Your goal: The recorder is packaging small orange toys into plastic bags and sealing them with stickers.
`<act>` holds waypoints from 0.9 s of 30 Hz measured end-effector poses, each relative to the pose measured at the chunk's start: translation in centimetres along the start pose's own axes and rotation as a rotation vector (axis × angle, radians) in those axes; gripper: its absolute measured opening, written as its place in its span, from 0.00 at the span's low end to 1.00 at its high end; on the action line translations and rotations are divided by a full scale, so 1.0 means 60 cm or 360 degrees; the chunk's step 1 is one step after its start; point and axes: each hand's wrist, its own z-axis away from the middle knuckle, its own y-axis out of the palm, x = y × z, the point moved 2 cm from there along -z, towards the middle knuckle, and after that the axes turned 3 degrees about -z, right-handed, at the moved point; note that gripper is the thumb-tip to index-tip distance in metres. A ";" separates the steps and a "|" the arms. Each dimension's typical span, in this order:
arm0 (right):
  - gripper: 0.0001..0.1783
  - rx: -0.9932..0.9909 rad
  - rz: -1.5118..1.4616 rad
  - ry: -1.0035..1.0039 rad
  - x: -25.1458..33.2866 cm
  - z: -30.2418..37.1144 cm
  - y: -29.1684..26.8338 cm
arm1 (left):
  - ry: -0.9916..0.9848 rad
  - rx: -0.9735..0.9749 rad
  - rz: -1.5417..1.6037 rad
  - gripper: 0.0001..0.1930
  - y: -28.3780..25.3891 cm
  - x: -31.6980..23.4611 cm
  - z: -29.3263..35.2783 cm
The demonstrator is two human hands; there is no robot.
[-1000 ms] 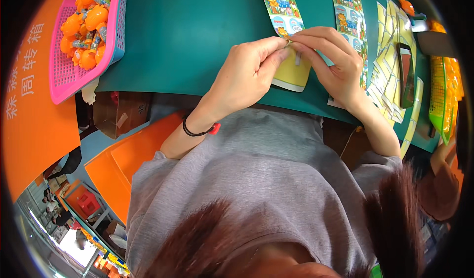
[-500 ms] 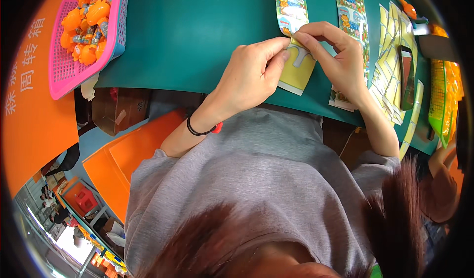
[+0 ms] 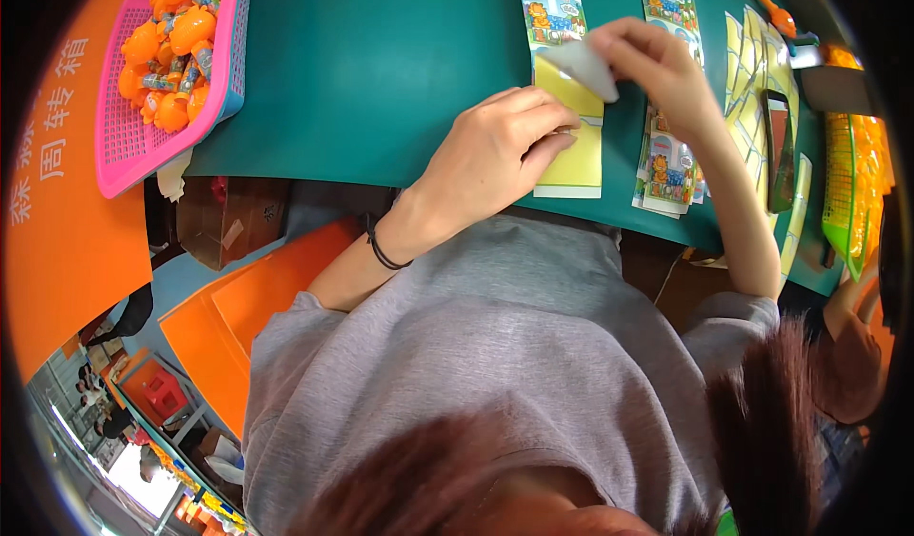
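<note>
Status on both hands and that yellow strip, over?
Left hand on yellow strip. Right hand pinching pale, motion-blurred piece near strip's far part. Printed sheets alongside, to the right.

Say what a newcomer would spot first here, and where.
Likely the pink basket at the upper left, heaped with bright orange plastic pieces. Next, near the top centre, the right hand holds a pale, motion-blurred piece over a yellow-backed strip, with the left hand's fingers over that strip too. The green table makes these colours stand out.
</note>
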 end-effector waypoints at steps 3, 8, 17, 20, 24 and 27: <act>0.16 -0.0621 -0.0336 -0.0220 0.000 0.000 -0.047 | -0.0021 -0.0011 0.0079 0.07 -0.006 0.005 -0.006; 0.10 -0.0841 0.1133 -0.1519 0.075 0.052 0.007 | -0.0534 -0.0219 0.1249 0.11 -0.012 0.012 -0.024; 0.23 -0.0212 0.1603 -0.1744 0.074 0.019 0.024 | -0.0537 -0.0708 0.1257 0.07 -0.026 0.033 -0.028; 0.27 -0.0653 0.1420 -0.1529 0.072 -0.070 -0.094 | -0.0471 -0.0881 0.1333 0.07 -0.042 0.044 -0.033; 0.27 -0.0761 0.0984 -0.1617 -0.018 -0.167 -0.279 | -0.0285 -0.0690 0.1363 0.10 -0.031 0.025 -0.035; 0.30 -0.0829 0.1427 0.0025 -0.062 -0.204 -0.334 | -0.0233 -0.0614 0.1268 0.16 -0.033 0.035 -0.035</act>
